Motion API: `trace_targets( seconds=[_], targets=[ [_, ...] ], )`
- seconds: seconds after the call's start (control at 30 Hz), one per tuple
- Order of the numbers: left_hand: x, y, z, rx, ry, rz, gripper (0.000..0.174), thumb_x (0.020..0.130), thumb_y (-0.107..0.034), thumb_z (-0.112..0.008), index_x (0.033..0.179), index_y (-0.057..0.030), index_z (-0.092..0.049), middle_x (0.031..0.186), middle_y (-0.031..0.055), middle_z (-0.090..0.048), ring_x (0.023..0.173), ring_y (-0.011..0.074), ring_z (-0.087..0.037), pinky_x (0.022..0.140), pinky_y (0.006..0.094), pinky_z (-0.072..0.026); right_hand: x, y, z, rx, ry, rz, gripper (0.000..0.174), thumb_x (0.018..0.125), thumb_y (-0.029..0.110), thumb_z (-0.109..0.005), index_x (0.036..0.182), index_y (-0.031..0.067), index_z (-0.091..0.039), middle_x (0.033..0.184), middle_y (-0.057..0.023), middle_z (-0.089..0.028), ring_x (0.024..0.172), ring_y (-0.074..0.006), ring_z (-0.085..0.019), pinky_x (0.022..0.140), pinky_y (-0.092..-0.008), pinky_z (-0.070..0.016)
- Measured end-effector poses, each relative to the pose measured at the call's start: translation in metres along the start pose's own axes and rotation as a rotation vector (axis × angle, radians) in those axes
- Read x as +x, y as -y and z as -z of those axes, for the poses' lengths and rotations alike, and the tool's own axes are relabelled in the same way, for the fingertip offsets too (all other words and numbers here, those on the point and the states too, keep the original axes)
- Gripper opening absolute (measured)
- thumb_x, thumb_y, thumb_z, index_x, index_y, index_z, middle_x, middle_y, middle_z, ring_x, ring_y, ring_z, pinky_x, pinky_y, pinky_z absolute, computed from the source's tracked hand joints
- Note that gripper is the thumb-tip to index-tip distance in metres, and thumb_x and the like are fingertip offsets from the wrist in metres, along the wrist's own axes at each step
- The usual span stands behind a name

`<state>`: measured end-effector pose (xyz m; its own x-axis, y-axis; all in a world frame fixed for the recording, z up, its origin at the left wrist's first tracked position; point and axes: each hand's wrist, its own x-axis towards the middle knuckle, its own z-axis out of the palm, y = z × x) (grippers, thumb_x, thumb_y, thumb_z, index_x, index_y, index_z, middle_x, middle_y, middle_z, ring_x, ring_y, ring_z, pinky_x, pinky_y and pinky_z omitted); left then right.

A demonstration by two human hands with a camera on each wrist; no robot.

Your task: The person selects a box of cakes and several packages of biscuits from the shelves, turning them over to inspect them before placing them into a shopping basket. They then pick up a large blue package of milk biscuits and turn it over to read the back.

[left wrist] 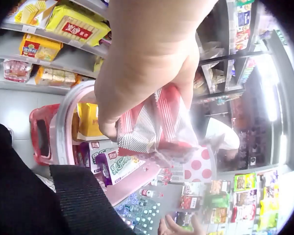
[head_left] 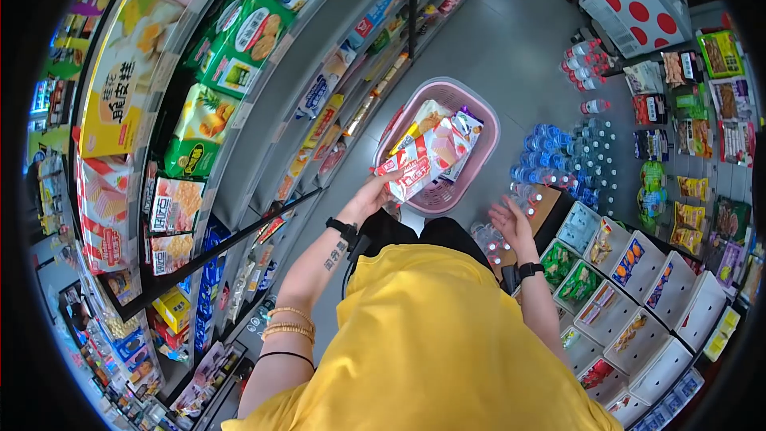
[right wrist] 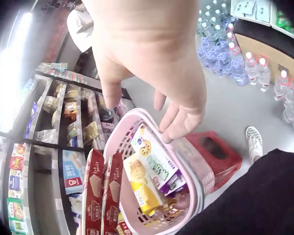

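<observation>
— The fingers point(left wrist: 108, 126) of the left hand point(head_left: 371, 195): how do they lie?
— Clamped on a bundle of red-and-white wafer packs point(head_left: 415, 164), held over the near rim of the pink basket point(head_left: 487, 124). The palm covers much of the bundle, and glare blurs its print.
— How many packs?
— The count cannot be told.
— And the right hand point(head_left: 511, 223)?
— Its fingers point(right wrist: 186, 122) are spread and hold nothing, just beside the basket, near the water bottles point(head_left: 558, 156).
— What bears the basket?
— A red stool point(right wrist: 218, 156), mostly hidden beneath it.
</observation>
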<state>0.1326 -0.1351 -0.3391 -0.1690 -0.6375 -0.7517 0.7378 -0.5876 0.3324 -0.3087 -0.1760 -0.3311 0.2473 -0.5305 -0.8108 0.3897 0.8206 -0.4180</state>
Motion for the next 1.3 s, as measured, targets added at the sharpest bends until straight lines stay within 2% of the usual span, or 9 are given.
trace_targets(
  seconds=[0.2, 0.37, 0.5, 0.6, 0.77, 0.9, 1.0, 1.13, 1.3],
  targets=[
    [0.063, 0.020, -0.026, -0.106, -0.095, -0.039, 0.039, 0.097, -0.012, -0.075, 0.132, -0.0025, -0.061, 0.124, 0.0111, -0.073, 0.111, 0.0222, -0.073, 0.095, 0.0380, -0.0608, -0.025, 0.007, 0.066, 0.005, -0.134, 0.038, 0.044, 0.101, 0.031, -0.068, 0.140, 0.0134, -0.055, 0.121, -0.0124, -0.070, 0.113, -0.0296, -0.068, 0.095, -0.0417, -0.0523],
    [0.108, 0.066, -0.031, -0.244, -0.165, -0.108, 0.035, 0.093, -0.011, -0.079, 0.124, -0.0064, -0.064, 0.117, 0.0072, -0.074, 0.100, 0.0204, -0.073, 0.087, 0.0353, -0.0602, -0.043, 0.027, 0.104, -0.016, -0.272, 0.016, 0.030, 0.100, 0.026, -0.069, 0.126, 0.0126, -0.062, 0.108, -0.0110, -0.074, 0.092, -0.0271, -0.074, 0.076, -0.0356, -0.0579],
    [0.123, 0.084, -0.021, -0.032, -0.292, -0.010, 0.044, 0.087, -0.023, -0.087, 0.122, -0.0058, -0.065, 0.119, 0.0080, -0.072, 0.096, 0.0190, -0.072, 0.091, 0.0389, -0.0574, -0.044, 0.052, 0.135, -0.098, -0.290, -0.019, 0.030, 0.099, 0.026, -0.071, 0.124, 0.0124, -0.062, 0.104, -0.0094, -0.073, 0.091, -0.0263, -0.074, 0.077, -0.0361, -0.0582],
    [0.121, 0.090, -0.029, 0.054, -0.432, 0.002, 0.048, 0.088, -0.026, -0.088, 0.126, -0.0098, -0.064, 0.117, 0.0029, -0.073, 0.106, 0.0177, -0.069, 0.093, 0.0405, -0.0545, -0.024, 0.069, 0.158, -0.201, -0.310, -0.076, 0.032, 0.098, 0.027, -0.071, 0.125, 0.0124, -0.062, 0.104, -0.0090, -0.073, 0.091, -0.0257, -0.073, 0.077, -0.0362, -0.0582],
    [0.102, 0.091, -0.033, 0.399, -0.589, -0.030, 0.044, 0.088, -0.029, -0.085, 0.121, -0.0072, -0.066, 0.101, 0.0035, -0.072, 0.072, 0.0120, -0.066, 0.060, 0.0234, -0.0502, 0.030, 0.103, 0.164, -0.422, -0.197, -0.135, 0.027, 0.100, 0.028, -0.067, 0.120, 0.0108, -0.062, 0.099, -0.0063, -0.073, 0.084, -0.0221, -0.073, 0.072, -0.0355, -0.0592],
    [0.047, 0.068, -0.043, 0.433, -0.469, -0.114, 0.057, 0.086, -0.035, -0.086, 0.128, -0.0034, -0.065, 0.106, 0.0038, -0.070, 0.089, 0.0132, -0.066, 0.075, 0.0285, -0.0526, 0.087, 0.116, 0.160, -0.495, -0.163, -0.157, 0.026, 0.100, 0.025, -0.067, 0.121, 0.0112, -0.062, 0.103, -0.0069, -0.074, 0.081, -0.0207, -0.073, 0.068, -0.0317, -0.0590],
    [0.021, 0.053, -0.027, 0.408, -0.449, -0.255, 0.055, 0.088, -0.032, -0.084, 0.130, -0.0021, -0.065, 0.110, 0.0035, -0.070, 0.095, 0.0156, -0.066, 0.082, 0.0309, -0.0533, 0.108, 0.120, 0.134, -0.547, -0.119, -0.121, 0.026, 0.099, 0.022, -0.067, 0.123, 0.0126, -0.062, 0.102, -0.0072, -0.074, 0.080, -0.0206, -0.072, 0.066, -0.0303, -0.0582],
    [-0.007, 0.015, 0.008, 0.950, -0.821, -0.693, 0.036, 0.090, -0.019, -0.075, 0.118, 0.0021, -0.067, 0.105, 0.0149, -0.073, 0.095, 0.0281, -0.072, 0.086, 0.0381, -0.0568, 0.112, 0.105, 0.101, -0.613, -0.166, -0.076, 0.028, 0.097, 0.020, -0.069, 0.124, 0.0135, -0.062, 0.101, -0.0065, -0.073, 0.081, -0.0190, -0.072, 0.066, -0.0286, -0.0566],
    [-0.045, -0.077, 0.018, 1.030, -1.056, -0.998, 0.049, 0.088, -0.029, -0.077, 0.121, 0.0048, -0.065, 0.109, 0.0214, -0.069, 0.104, 0.0391, -0.067, 0.094, 0.0449, -0.0538, 0.089, 0.079, 0.085, -0.717, -0.145, -0.057, 0.028, 0.096, 0.018, -0.070, 0.122, 0.0108, -0.061, 0.095, -0.0051, -0.071, 0.078, -0.0164, -0.071, 0.063, -0.0268, -0.0548]
  ],
)
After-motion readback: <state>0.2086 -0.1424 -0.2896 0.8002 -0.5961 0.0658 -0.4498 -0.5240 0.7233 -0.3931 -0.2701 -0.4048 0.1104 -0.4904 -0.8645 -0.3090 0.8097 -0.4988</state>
